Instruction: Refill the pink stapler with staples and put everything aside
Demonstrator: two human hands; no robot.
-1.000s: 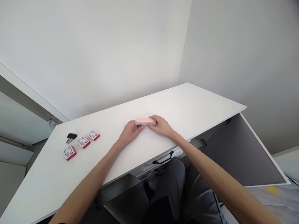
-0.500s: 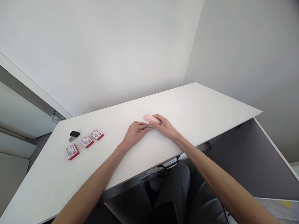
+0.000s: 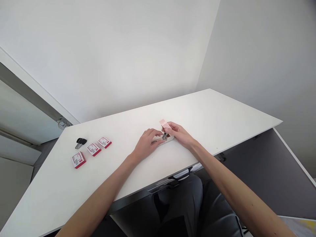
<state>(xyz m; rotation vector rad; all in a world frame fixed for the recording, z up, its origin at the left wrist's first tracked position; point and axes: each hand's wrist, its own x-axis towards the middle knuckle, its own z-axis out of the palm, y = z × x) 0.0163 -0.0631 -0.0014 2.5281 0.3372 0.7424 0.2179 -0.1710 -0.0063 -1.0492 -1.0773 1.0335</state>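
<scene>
A pink stapler (image 3: 164,125) lies on the white desk (image 3: 209,112) with its top swung up, the metal channel showing below. My right hand (image 3: 180,134) grips the raised pink top. My left hand (image 3: 148,142) rests on the stapler's base and presses it against the desk, fingers curled over the front end.
Three small red-and-white staple boxes (image 3: 93,149) lie in a row at the desk's left, with a black key (image 3: 80,142) behind them. A drawer with a black handle (image 3: 181,174) stands out under the desk's front edge. A grey cabinet door (image 3: 266,171) hangs open at the right.
The stapler's pink top has swung from flat to raised in my right hand. My left hand has stayed on the base. The camera has shifted slightly.
</scene>
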